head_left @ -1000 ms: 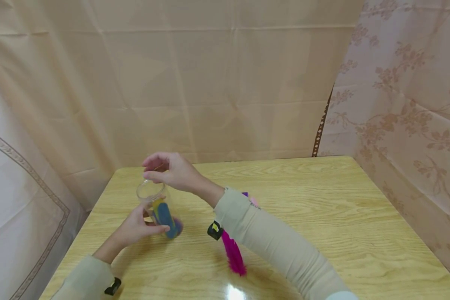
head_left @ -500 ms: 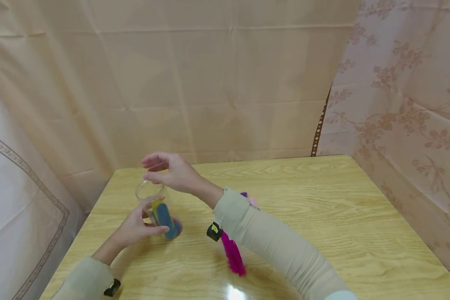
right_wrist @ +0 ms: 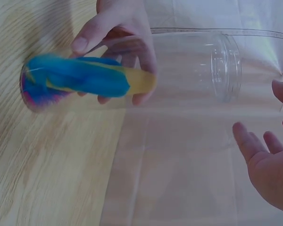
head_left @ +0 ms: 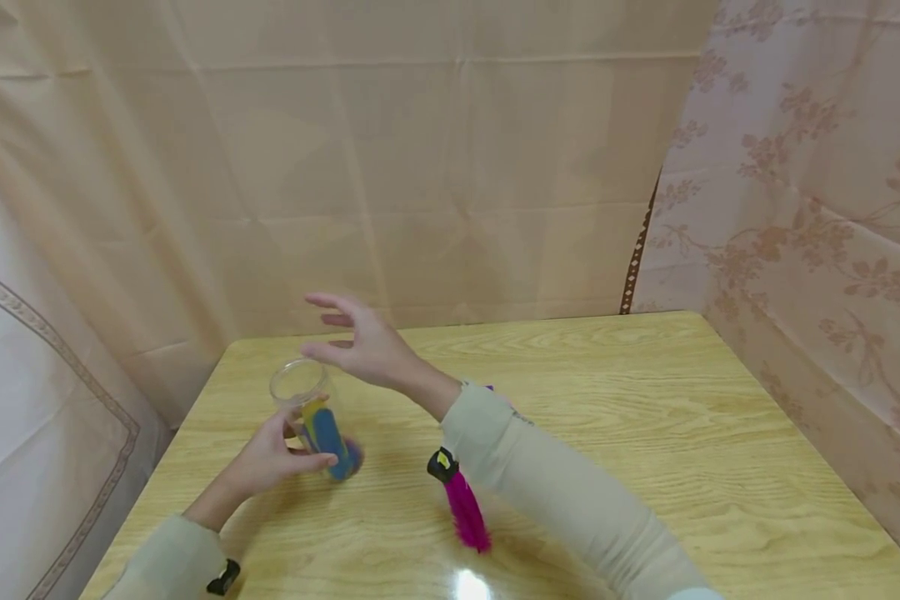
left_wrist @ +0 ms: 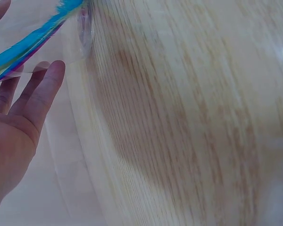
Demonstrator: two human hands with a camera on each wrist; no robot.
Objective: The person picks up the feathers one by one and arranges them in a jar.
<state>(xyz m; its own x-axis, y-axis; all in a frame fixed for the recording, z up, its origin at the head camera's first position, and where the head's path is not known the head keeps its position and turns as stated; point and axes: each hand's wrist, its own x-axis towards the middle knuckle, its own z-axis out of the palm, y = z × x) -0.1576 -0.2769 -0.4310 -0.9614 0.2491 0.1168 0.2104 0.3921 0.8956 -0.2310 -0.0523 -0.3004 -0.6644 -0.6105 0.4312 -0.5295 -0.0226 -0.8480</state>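
A tall clear jar with a wide round mouth stands at the left of the table, leaning slightly in the head view. Blue and yellow feathers lie inside it, with some pink and purple near the bottom. My left hand grips the jar's side, thumb on the near face and fingers around the back. Just beyond the jar's mouth, my right hand hovers with fingers spread, holding nothing. A magenta feather lies on the table below my right forearm.
The wood-grain table reaches back to a beige curtain. Something purple peeks out behind my right sleeve, mostly hidden. Patterned cloth hangs on the right, pale cloth on the left.
My right hand has moved slightly right, away from the jar's mouth, and its fingers have spread apart. The left hand and the jar have stayed nearly where they were.
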